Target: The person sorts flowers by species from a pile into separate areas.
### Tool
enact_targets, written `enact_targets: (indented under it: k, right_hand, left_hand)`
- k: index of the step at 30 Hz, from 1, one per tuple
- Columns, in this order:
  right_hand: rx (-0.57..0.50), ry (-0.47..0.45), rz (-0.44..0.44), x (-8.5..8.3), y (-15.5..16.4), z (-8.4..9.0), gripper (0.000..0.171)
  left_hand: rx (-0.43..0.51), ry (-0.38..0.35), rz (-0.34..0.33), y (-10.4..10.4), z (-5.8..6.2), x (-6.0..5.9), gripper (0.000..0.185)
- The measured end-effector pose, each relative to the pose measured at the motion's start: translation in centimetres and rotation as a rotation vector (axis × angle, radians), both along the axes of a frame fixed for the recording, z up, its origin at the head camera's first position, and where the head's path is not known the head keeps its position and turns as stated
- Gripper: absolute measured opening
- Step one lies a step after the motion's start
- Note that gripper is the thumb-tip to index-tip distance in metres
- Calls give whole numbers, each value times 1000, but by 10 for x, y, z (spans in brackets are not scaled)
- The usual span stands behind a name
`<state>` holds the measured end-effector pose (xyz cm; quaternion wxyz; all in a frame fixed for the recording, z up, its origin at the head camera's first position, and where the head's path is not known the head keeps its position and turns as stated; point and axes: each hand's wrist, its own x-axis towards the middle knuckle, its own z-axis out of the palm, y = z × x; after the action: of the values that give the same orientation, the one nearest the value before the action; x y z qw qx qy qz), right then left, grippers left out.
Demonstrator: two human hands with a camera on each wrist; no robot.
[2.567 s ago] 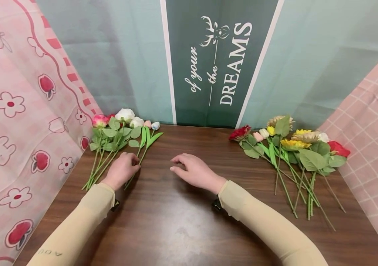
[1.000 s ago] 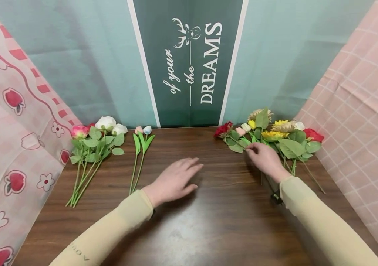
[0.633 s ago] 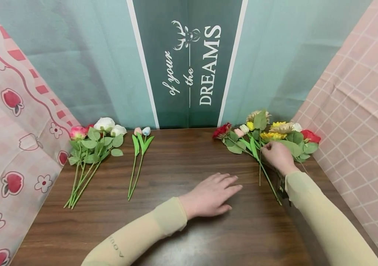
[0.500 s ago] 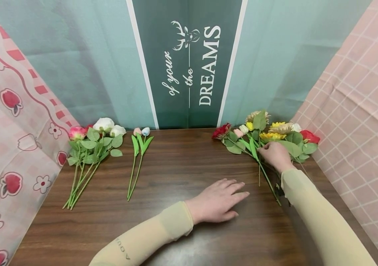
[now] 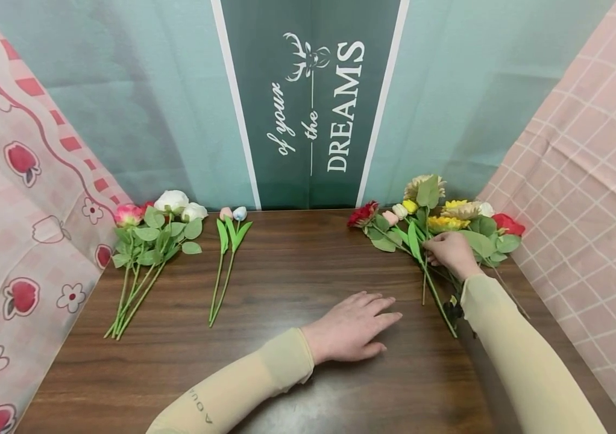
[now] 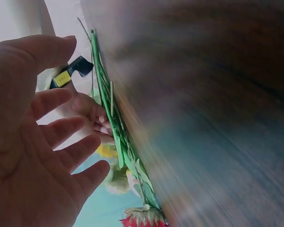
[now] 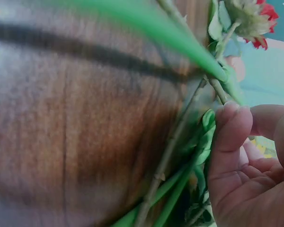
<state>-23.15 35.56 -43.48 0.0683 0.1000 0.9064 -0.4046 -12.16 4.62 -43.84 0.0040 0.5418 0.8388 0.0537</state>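
Note:
My left hand (image 5: 348, 328) is held low over the table, palm down with its fingers spread, holding nothing. Over at the right-hand heap of artificial flowers, my right hand (image 5: 451, 250) pinches a thin brownish-green flower stem (image 7: 218, 90) between thumb and forefinger. Which bloom that stem carries is hidden among leaves. Beside those fingertips lie tulips with bright green leaves (image 5: 413, 238), their long green stems angled toward me. The heap also has a dark red flower (image 5: 363, 214), a beige bloom (image 5: 422, 185), yellow flowers (image 5: 446, 223) and a red flower (image 5: 509, 224).
On the far left lies a bunch with white blooms (image 5: 171, 201) and a pink one (image 5: 128, 214). A pink and a blue tulip (image 5: 239, 213) lie right of it. Printed cloths hang behind and at both sides of the brown wooden table (image 5: 297, 265).
My left hand left the tulips on the left and swung right across the table. My right hand went from mid-table to the right heap, shifted along it, and took hold of a stem.

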Motion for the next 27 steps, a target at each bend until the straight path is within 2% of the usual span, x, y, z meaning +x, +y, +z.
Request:
enact_targets:
  k: [5, 8, 11, 15, 19, 23, 27]
  right_hand:
    - [-37, 94, -6, 7, -8, 12, 40]
    - [-63, 153, 1, 11, -18, 25, 41]
    - [-112, 188, 2, 14, -35, 37, 42]
    - [-232, 216, 18, 19, -66, 44, 39]
    - [-401, 221, 55, 25, -105, 41, 36]
    - [-540, 205, 94, 31, -134, 34, 34]
    - [-612, 205, 102, 34, -149, 28, 30]
  left_hand:
    - [43, -56, 68, -3, 1, -7, 60]
    - [94, -125, 150, -6, 1, -13, 53]
    - [176, -226, 250, -11, 1, -19, 47]
    - [351, -423, 378, -19, 2, -26, 42]
    - [539, -655, 478, -28, -1, -34, 40]
    - [690, -867, 505, -34, -5, -39, 35]
    - [777, -1014, 516, -36, -9, -39, 23]
